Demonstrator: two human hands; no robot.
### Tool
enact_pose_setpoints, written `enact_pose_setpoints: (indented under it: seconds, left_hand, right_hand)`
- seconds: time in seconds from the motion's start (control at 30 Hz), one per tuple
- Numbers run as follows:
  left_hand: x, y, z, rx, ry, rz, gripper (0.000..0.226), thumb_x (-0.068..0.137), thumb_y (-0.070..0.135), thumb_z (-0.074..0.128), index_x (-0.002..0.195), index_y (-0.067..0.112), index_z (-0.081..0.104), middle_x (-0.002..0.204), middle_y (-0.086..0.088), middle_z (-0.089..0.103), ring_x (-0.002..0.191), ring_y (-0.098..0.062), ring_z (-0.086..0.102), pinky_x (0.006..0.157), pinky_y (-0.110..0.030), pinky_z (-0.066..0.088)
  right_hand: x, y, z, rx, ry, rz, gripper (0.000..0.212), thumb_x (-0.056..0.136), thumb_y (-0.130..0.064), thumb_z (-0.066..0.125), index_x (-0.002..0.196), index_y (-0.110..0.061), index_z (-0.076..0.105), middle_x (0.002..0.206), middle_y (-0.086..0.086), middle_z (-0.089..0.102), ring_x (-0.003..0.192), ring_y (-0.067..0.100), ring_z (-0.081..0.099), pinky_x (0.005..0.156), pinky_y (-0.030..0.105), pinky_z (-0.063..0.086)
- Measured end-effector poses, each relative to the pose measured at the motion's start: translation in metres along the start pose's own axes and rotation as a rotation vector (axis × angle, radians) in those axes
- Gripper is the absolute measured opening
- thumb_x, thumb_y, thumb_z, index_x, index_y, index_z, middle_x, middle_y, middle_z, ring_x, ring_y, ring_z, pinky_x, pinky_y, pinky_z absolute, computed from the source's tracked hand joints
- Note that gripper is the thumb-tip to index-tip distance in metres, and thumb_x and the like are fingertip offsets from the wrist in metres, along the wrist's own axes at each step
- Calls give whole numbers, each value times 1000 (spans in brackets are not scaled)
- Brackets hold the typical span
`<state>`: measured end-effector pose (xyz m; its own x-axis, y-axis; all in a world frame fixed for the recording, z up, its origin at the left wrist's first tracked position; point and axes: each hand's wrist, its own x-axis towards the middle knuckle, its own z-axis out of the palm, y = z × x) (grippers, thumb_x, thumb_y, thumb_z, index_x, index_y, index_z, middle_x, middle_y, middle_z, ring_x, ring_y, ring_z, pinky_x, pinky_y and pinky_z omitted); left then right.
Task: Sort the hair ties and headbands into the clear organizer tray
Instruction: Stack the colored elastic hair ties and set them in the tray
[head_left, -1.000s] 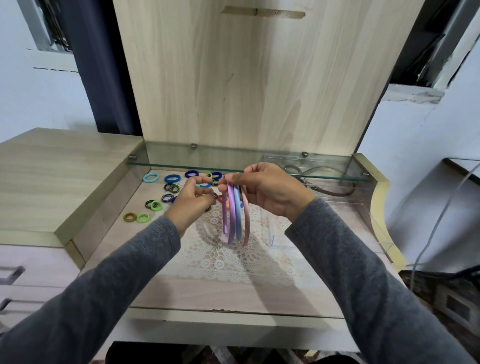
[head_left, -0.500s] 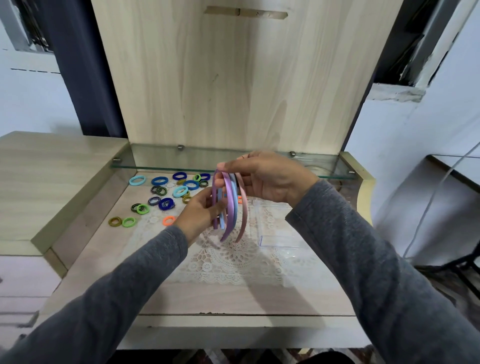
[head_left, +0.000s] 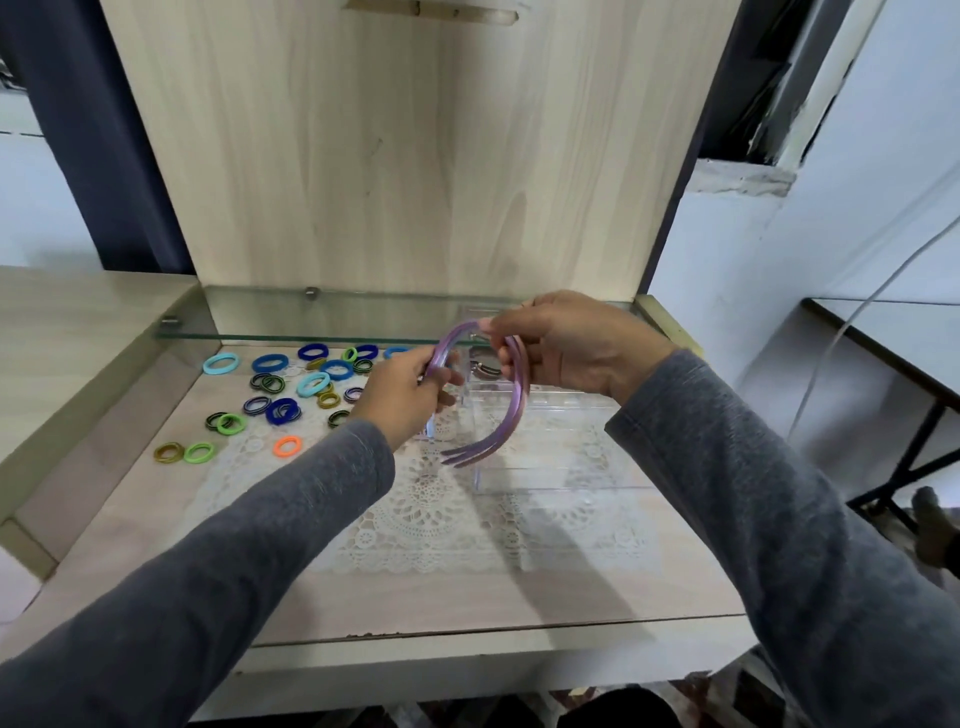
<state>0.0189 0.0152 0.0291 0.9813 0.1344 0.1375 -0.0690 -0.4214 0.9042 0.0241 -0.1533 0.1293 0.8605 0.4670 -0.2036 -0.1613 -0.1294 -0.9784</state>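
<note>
A: What has moved since half a second back?
B: The headbands (head_left: 514, 410) have swung round. They hung edge-on between the hands. Now the arc faces outward and sits further right, over the tray (head_left: 561, 480).
A: From the left, then.
B: Left of the left hand (head_left: 402, 400) the ties (head_left: 283, 387) lie loose: small fabric rings in blue, green and olive, and one orange. That hand curls its fingers round one end of the bundle. The right hand (head_left: 571, 345) pinches the crown of the arc between thumb and fingertips.
A: How will they handle?
B: Probably light, springy plastic with a satin sheen, purple and pink. They look stiff along the curve and slippery against each other. Held only at the crown they may fan apart, as the free tips below the right hand already do, so holding both ends looks safer.
A: And the tray?
B: It is clear, hard and straight-walled. It sits under the right hand, on a lace mat (head_left: 415, 525).
</note>
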Motion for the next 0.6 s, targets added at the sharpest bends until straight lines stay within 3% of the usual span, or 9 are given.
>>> enact_pose_setpoints:
  seconds: [0.13,0.2,0.27,0.33,0.43,0.6]
  left_hand:
    - [10,13,8,247,-3,102,22,98,11,48,110,15,65,96,2,72,83,-21,69,79,-42,57]
    - [16,18,12,336,-14,157,27,98,10,44,116,16,64,97,1,72,84,-21,67,78,-42,56]
    - [17,22,15,420,-16,206,31,99,10,43,121,19,62,95,2,70,82,-20,64,74,-36,55]
    - [20,25,24,452,-19,241,33,99,8,44,124,18,62,95,0,70,88,-21,64,67,-27,46]
    - [23,23,39,482,-43,252,30,98,9,45,122,15,63,92,-5,68,91,-29,62,61,-28,32]
    - [27,14,56,457,-108,225,19,99,16,49,116,16,57,100,-11,68,92,-28,63,74,-38,48]
  right_hand:
    - [1,15,-28,3,124,-8,20,91,2,56,71,-5,54,64,7,49,48,11,47,56,26,46]
    - [3,24,-40,42,176,-32,25,91,2,57,68,-8,50,64,8,48,49,11,45,56,28,43]
    - [4,34,-48,74,203,-56,18,91,1,57,77,-8,49,67,7,49,49,11,46,53,26,43]
    - [4,47,-59,66,228,-99,11,93,0,55,85,-6,50,69,8,50,51,11,45,51,25,43]
    - [4,70,-72,69,259,-161,6,95,-1,52,89,-4,51,69,6,50,55,13,44,53,24,43]
    - [11,97,-88,45,295,-193,7,94,-6,56,91,-8,50,70,7,55,54,12,48,55,27,45]
